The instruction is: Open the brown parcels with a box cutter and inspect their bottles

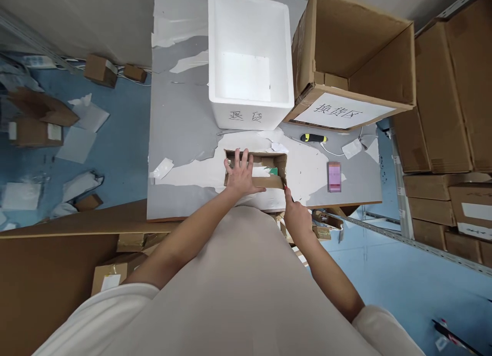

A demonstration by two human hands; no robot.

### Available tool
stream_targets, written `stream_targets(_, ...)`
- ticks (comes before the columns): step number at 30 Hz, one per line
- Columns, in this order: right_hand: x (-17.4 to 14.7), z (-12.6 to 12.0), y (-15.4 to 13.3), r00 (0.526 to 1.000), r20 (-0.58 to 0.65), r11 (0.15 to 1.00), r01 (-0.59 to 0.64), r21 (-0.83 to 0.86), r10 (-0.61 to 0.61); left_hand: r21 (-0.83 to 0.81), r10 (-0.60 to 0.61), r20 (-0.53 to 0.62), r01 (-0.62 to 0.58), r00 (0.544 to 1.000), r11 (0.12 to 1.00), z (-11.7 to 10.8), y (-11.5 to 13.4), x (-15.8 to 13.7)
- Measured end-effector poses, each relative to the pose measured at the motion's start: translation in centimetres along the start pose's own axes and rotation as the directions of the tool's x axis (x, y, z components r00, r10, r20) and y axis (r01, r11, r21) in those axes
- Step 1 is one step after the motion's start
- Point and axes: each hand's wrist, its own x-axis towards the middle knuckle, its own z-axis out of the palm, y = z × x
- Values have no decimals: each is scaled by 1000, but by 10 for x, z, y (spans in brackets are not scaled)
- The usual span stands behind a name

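Head view: we see the right hand closed around a slim tool, its red end at the near right corner of the box; most of the tool is hidden in the fist, so we cannot tell its kind for sure. The left hand lies spread over the left part of the box, fingers apart, pinching nothing that we can see. The box sits open at the desk's near edge, just in front of the person, with something white and a bit of green inside. We judge the step in hand to be cutting down that corner; the next move calls for a steady left hand, clear of the blade's line, and a shallow stroke that spares the contents. Beyond stand the white tub and the carton; a yellow-and-black cutter and a phone lie to the right on the desk.
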Motion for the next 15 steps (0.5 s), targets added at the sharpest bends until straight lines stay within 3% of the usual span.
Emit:
stream_targets(6,-14,20,23,991,-131,994,6,108,8,-31,43,-12,-43,999,999,1,-3,-2)
stream_targets(10,-7,32,43,963,-267,910,70,407,45,-56,40,-94,-45,995,997,-8,-11,-8)
stream_targets(12,5,42,46,958,-268,744,108,660,99,-92,14,-175,-31,984,995,-15,-23,-7)
stream_targets(15,29,60,35,972,-187,270,143,952,144,-239,-75,-253,13,964,971,-26,-53,6)
